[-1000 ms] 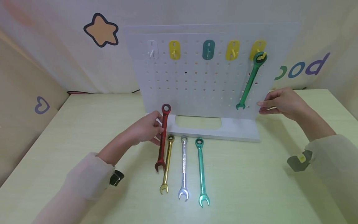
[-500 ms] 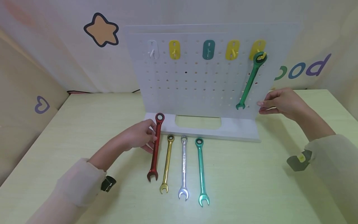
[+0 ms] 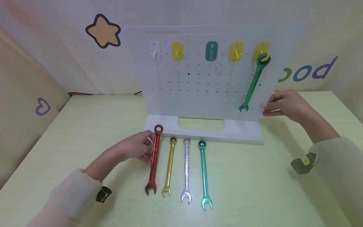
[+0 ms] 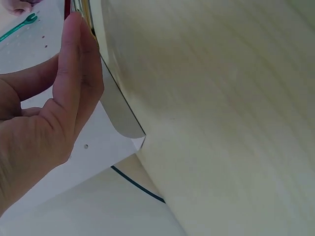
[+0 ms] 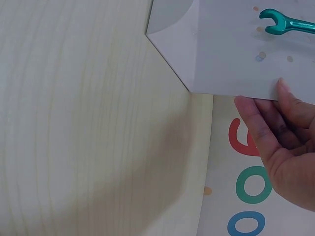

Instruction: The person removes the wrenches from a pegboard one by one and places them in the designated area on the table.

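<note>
Thumb and fingers of the left hand [image 3: 136, 145] are clamped on the shaft of a red wrench [image 3: 154, 164], which lies left of the lower centre of the head view, ring end up and open jaw down; whether that end touches the table [image 3: 255, 189] I cannot tell. Just to its right, roughly side by side on the table, come a gold wrench [image 3: 169, 167], a silver wrench [image 3: 186, 170] and a teal wrench [image 3: 204, 173], all with ring ends upward in the frame. Across the upper centre stands a white pegboard [image 3: 210, 102] bearing a row of hooks: white hook [image 3: 155, 51], yellow, green, yellow, yellow. On the rightmost yellow hook [image 3: 260, 49] hangs a green wrench [image 3: 253, 83], slanting down to the left. At right of the frame, the right hand [image 3: 285, 104] pinches the pegboard's side edge, its thumb on the front face in the right wrist view.
</note>
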The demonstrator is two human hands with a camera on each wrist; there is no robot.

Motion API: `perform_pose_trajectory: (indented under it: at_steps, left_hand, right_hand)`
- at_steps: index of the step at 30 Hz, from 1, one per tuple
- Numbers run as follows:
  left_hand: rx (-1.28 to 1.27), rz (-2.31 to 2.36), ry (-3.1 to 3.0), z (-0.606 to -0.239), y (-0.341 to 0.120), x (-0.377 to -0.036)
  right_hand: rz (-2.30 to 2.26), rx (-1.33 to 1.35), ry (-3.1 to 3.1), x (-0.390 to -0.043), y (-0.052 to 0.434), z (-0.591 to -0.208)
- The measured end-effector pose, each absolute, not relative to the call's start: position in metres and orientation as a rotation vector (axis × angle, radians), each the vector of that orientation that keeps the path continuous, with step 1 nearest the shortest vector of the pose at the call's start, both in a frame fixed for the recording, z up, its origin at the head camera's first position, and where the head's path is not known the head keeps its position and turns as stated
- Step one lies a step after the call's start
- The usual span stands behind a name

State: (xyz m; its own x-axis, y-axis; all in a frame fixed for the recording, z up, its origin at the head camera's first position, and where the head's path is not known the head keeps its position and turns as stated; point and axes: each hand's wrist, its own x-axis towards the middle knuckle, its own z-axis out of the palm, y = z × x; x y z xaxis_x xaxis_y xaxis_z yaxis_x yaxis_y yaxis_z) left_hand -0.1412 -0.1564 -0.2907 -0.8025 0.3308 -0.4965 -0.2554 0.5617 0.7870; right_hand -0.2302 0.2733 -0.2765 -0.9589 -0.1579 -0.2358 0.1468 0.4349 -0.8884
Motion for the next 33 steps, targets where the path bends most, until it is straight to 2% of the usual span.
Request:
perform_pose_trajectory:
  at_steps: [33]
  left_hand:
    - [0.009, 1.156, 2.196, -0.302, -0.163, -0.134]
  right_hand:
    - [-1.518, -0.012, 2.426, -0.227, 0.274, -0.277]
